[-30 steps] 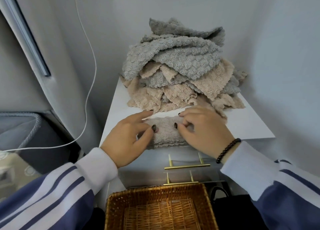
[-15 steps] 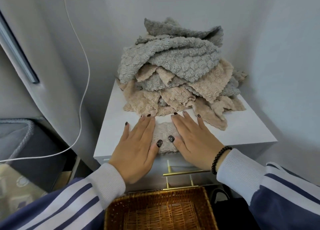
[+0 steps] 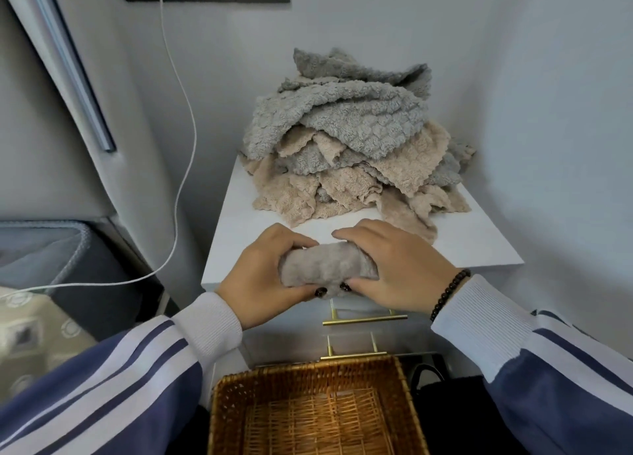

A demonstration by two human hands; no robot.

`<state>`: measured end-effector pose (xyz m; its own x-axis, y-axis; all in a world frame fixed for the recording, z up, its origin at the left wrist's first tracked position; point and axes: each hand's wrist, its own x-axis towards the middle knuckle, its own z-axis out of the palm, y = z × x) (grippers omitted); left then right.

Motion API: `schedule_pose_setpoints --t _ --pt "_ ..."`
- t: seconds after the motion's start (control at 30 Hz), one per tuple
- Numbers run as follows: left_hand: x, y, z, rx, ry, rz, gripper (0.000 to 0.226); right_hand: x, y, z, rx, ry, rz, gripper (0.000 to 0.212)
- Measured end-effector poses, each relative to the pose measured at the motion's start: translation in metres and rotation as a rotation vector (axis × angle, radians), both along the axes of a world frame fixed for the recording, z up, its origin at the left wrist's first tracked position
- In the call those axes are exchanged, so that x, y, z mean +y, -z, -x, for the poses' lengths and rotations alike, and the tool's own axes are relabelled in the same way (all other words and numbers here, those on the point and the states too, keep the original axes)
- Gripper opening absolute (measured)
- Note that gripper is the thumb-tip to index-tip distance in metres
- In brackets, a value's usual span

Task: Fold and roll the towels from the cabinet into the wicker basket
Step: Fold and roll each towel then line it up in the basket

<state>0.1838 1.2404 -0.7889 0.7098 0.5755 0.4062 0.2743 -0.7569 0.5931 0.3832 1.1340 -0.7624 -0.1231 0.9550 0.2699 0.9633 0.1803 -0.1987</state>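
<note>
Landmark: white cabinet point(image 3: 479, 245). To its left, a white cable point(image 3: 186, 119) hangs down the wall. At the cabinet's front edge, the left hand point(image 3: 263, 269) curls around the left end of a rolled towel point(image 3: 327, 266), thumb beneath. The right hand point(image 3: 394, 266) grips the other end likewise, covering that end from view. The roll is greyish-beige, fleecy and cylindrical. Behind it on the cabinet top sits a heap of towels point(image 3: 346, 139), grey and beige, with a bumpy pile. Below the cabinet front stands a wicker basket point(image 3: 308, 376), woven, cut off by the frame's bottom edge.
</note>
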Motion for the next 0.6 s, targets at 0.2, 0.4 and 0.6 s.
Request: schedule_pose_setpoints --t 0.2,0.4,0.6 --pt "-0.03 0.016 0.011 0.003 0.175 -0.035 0.033 -0.039 0.034 0.033 -0.006 -0.033 0.017 0.058" --pt "-0.044 0.051 0.018 0.419 0.236 0.157 0.029 -0.068 0.099 0.074 0.304 0.28 0.452 0.035" --pt "-0.049 0.104 0.022 0.707 0.264 0.245 0.037 -0.069 0.159 0.093 0.591 0.451 0.802 0.027"
